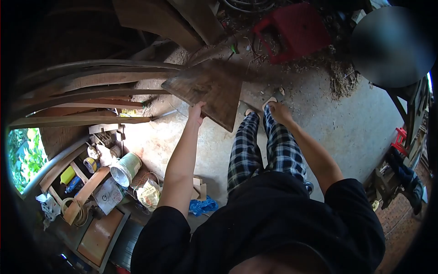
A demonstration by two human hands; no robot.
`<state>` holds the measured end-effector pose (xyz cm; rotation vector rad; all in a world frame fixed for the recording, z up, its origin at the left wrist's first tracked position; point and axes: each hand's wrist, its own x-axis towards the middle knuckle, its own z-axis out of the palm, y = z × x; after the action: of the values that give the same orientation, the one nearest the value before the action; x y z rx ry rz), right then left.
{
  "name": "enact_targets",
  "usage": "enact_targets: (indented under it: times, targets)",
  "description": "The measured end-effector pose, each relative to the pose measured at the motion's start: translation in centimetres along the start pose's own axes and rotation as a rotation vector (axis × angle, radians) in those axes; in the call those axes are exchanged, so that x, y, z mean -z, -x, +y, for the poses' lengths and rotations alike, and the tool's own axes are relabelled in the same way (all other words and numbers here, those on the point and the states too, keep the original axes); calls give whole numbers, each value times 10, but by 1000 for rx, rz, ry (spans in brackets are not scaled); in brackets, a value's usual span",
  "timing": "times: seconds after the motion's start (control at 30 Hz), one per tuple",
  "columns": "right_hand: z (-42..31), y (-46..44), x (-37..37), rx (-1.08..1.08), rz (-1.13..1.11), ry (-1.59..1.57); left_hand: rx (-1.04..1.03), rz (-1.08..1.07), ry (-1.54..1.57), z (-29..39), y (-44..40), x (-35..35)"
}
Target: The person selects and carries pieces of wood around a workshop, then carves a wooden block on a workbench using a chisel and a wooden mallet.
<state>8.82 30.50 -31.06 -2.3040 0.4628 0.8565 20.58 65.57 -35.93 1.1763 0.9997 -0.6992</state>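
Observation:
A dark wooden board (207, 89) is tilted in front of me, one corner pointing down toward my legs. My left hand (197, 113) is closed around its near edge, with the thumb side showing. Beside my knee hangs my right hand (279, 113), apart from the board and over the checked trousers (285, 141). Its back faces me, and the fingers are foreshortened, so I cannot see whether they are curled. Long curved wooden planks (105, 80) stretch left from behind the board.
A red plastic chair or stool (296, 32) lies on the littered floor at the back. On the left are a bucket (127, 169), a blue plastic bag (204, 205) and a wooden rack (84, 194) with bottles. Dry debris (344, 82) lies at the right rear.

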Motion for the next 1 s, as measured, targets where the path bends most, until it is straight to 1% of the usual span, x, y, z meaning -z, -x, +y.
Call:
enact_targets:
  times: [0.03,0.1,0.17,0.2,0.27,0.33,0.37,0.43,0.47,0.53,0.57,0.6,0.63,0.67,0.7,0.77,0.83,0.9,0.93,1.0]
  targets:
    - [7,0,5,-52,88,-59,-10,-10,3,-3,6,-3]
    - [9,-1,15,-41,95,-78,-30,-28,-34,-4,28,4]
    - [-18,2,35,-24,60,-119,-91,-28,-98,7,69,14]
    - [-30,1,30,-14,58,-125,-100,-19,-99,14,94,17]
    - [-56,-1,23,136,120,-386,-160,-46,-73,27,141,22]
    - [-91,-1,16,309,140,-406,-171,-34,-96,41,185,30]
    - [-108,-2,11,318,140,-414,-172,-27,-112,47,206,32]
    - [-134,-5,-5,448,192,-412,-148,-10,-91,62,247,32]
    - [-145,-5,-11,463,190,-415,-123,-11,-81,67,261,35]
    - [-166,5,-16,460,291,-551,-146,6,-62,74,287,35]
    - [-172,10,-16,462,294,-585,-157,13,-47,78,300,33]
    - [-176,15,-12,476,290,-585,-168,19,-39,83,313,24]
    - [-179,20,-7,524,325,-520,-184,29,-48,87,326,13]
    - [-182,23,-1,571,363,-454,-200,38,-58,89,336,4]
    - [-184,25,8,515,261,-565,-209,39,-53,91,341,-3]
    - [-186,19,15,545,292,-524,-311,40,-120,93,349,-13]
    - [-180,10,14,575,318,-481,-324,25,-146,96,356,-22]
    - [-174,-2,20,676,293,-399,-353,7,-171,100,352,-27]
    - [-172,-2,31,692,297,-394,-338,11,-153,97,344,-23]
    - [-156,-3,59,533,343,-393,-335,16,-121,100,334,-24]
